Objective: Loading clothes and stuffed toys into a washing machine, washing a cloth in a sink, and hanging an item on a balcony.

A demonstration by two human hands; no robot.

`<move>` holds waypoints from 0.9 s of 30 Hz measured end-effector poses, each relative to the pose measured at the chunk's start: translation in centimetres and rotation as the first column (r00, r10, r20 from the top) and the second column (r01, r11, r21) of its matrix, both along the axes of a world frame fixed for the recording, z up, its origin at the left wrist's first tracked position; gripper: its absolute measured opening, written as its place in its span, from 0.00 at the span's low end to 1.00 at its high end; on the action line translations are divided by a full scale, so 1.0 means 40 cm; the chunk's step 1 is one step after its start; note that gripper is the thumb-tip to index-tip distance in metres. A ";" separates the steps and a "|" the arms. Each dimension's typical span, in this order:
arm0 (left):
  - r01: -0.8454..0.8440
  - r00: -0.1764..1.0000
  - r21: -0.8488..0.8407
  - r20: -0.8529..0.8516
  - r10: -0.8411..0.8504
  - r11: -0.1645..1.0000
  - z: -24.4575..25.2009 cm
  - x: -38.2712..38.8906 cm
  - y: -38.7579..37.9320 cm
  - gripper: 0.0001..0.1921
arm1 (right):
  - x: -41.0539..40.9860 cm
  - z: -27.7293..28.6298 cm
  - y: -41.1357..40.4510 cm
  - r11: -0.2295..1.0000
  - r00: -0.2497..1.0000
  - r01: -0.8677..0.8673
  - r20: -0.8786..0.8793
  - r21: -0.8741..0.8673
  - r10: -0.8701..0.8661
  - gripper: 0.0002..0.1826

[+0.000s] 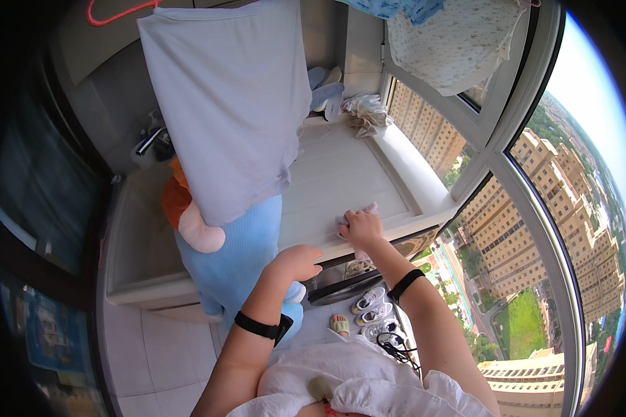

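Note:
My right hand point(363, 228) presses a crumpled pale cloth point(369, 208) onto the white countertop point(339, 182), near its front right corner. Part of a pale cloth also hangs over the front edge below that hand. My left hand point(296, 262) is at the counter's front edge, fingers apart and nothing visible in them; whether it touches the edge I cannot tell. Close beside my left forearm is a large blue ribbed plush toy point(240, 245) with orange and pink parts. A hanging pale lavender cloth point(229, 104) hides its upper portion.
A faucet point(150, 140) stands by the basin at left. Slippers point(326, 94) and crumpled plastic bags point(368, 110) lie at the counter's back. Below are a dark rounded appliance door point(344, 289), several shoes point(373, 307) and a black cable point(396, 346). Windows line the right side.

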State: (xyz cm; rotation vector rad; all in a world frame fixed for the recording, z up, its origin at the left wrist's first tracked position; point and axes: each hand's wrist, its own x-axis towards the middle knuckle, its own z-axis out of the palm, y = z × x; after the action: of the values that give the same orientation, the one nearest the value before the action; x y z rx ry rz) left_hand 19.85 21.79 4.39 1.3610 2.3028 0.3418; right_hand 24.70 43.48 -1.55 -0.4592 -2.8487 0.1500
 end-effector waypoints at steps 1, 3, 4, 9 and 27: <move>-0.011 1.000 -0.036 0.004 0.011 0.999 0.000 -0.003 -0.011 0.20 | -0.032 0.015 -0.092 0.993 0.994 -0.072 0.078 -0.092 0.079 0.15; 0.015 1.000 -0.062 0.010 -0.015 0.998 0.000 0.012 0.008 0.20 | -0.061 -0.047 -0.174 0.897 0.909 -0.414 -0.120 -0.155 0.399 0.17; -0.003 1.000 -0.208 0.026 0.009 0.978 0.005 0.006 0.009 0.20 | -0.054 -0.057 -0.186 0.897 0.907 -0.417 -0.129 -0.147 0.400 0.17; -0.013 1.000 -0.016 0.006 0.013 1.000 -0.018 -0.011 -0.049 0.21 | 0.046 0.019 -0.049 0.975 0.983 -0.181 -0.022 -0.127 0.180 0.26; 0.101 0.995 -0.025 0.019 -0.100 0.995 0.015 -0.010 0.225 0.23 | 0.297 -0.016 0.712 0.902 0.877 0.367 -0.239 -0.225 -0.417 0.33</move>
State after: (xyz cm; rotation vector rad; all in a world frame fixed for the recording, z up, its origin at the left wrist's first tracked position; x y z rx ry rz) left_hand 19.45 30.77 4.98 1.4490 2.2071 0.2893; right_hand 36.57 71.94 -2.17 -0.9615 -2.4122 0.3564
